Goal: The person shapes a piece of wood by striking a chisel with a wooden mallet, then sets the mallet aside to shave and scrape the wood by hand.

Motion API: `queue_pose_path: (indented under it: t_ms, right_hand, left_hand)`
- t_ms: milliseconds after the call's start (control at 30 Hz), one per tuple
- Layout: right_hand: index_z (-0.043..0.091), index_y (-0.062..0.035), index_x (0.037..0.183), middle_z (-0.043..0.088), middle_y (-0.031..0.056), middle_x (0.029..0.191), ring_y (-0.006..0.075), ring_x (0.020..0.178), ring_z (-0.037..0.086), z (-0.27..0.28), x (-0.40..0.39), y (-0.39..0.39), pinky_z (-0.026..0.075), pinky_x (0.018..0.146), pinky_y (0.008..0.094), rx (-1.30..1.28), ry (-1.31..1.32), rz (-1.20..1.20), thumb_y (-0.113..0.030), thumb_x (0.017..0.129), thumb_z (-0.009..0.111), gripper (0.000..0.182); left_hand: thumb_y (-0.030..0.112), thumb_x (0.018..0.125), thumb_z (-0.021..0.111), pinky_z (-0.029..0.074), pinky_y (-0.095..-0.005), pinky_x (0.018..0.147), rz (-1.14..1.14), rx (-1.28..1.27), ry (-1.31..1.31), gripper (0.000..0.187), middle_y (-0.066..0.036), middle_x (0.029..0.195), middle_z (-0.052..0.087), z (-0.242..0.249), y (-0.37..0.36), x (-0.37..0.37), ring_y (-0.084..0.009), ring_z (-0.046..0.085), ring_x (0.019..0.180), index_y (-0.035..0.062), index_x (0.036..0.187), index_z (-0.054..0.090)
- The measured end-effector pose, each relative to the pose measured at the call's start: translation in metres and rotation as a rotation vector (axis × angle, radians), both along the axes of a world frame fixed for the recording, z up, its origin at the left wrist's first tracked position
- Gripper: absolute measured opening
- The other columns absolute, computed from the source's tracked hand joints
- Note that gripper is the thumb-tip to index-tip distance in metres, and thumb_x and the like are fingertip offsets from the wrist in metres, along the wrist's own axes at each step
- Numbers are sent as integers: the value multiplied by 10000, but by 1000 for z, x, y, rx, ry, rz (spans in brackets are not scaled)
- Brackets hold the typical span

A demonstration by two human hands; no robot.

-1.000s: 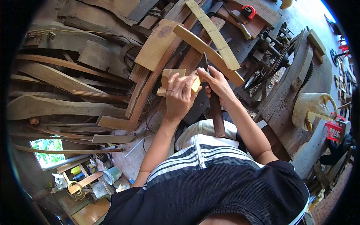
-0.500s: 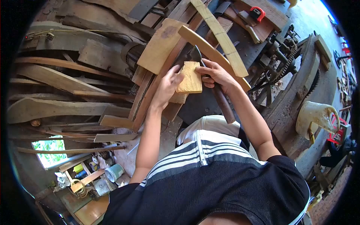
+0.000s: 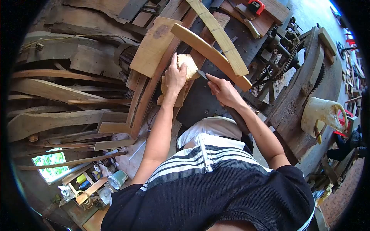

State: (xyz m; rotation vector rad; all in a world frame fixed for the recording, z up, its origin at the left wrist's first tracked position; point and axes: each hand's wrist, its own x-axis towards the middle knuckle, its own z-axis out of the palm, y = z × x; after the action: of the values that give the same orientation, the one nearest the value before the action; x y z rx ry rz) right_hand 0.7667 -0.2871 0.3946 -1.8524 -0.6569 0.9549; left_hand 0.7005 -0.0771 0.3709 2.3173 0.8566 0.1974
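Observation:
My left hand (image 3: 175, 77) is closed around the left side of a small, pale wooden block (image 3: 187, 65), thumb and fingers pressing against it. In my right hand (image 3: 225, 91) is a long-handled knife, its dark blade (image 3: 201, 74) pointing toward the block's lower right corner. The brown wooden handle (image 3: 238, 120) runs back under my right wrist toward my lap. Another light piece of wood (image 3: 179, 101) lies under my left hand and the block. Just beyond my hands, a smooth curved wooden piece (image 3: 208, 52) rests on the dark work surface (image 3: 196, 102).
A pencil-marked curved strip (image 3: 219, 34) crosses the back of the work surface. A wide board (image 3: 154, 46) leans at the left, near stacked planks (image 3: 58, 90). At the right are a toothed saw blade (image 3: 319, 82) and a white plastic jug (image 3: 322, 113). A red tape measure (image 3: 255, 7) sits behind.
The right hand has left the block and moved right and down, bringing the knife blade to the block's corner. My left hand has turned the block and moved slightly up.

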Motion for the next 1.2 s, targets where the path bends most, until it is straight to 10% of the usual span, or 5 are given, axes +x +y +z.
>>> queue_pose_path:
  t_ms: [267,600,667,767,1200]
  right_hand:
    - [494,-87,1447,569,86,629,151,419,536,-5,1,29,466,433,330,59,-108,-71,-153,1031,495,421]
    - [531,-25,1378,647,263,694,303,478,646,19,12,44,516,490,427,-25,-65,10,-121,1012,458,385]
    - [529,-13,1375,662,252,701,307,488,656,27,4,33,525,501,429,-37,-116,37,-125,1011,454,388]
    - [530,-21,1367,671,244,701,309,503,669,17,6,31,533,498,430,21,-288,64,-126,1009,461,379]
    - [512,-75,1423,666,202,681,232,418,604,23,10,35,513,448,373,-84,-154,113,-152,1034,464,399]
  left_hand:
    - [266,980,553,487,-242,324,192,-659,-49,631,-123,974,661,17,14,1,-116,596,522,82,1536,318]
    - [214,993,538,508,-263,329,166,-593,-52,562,-173,1131,646,12,16,-2,-150,643,594,63,1509,375]
    - [214,991,541,612,-339,572,-137,93,-152,577,-210,1240,623,-33,38,-3,-236,701,837,34,1510,363]
    - [344,962,536,460,-489,995,-3,-166,-50,601,-259,1312,596,-24,29,-6,-454,584,1179,81,1487,410]
    - [332,963,540,603,-422,676,135,-304,143,608,-288,1232,627,20,14,6,-370,723,842,125,1511,381]
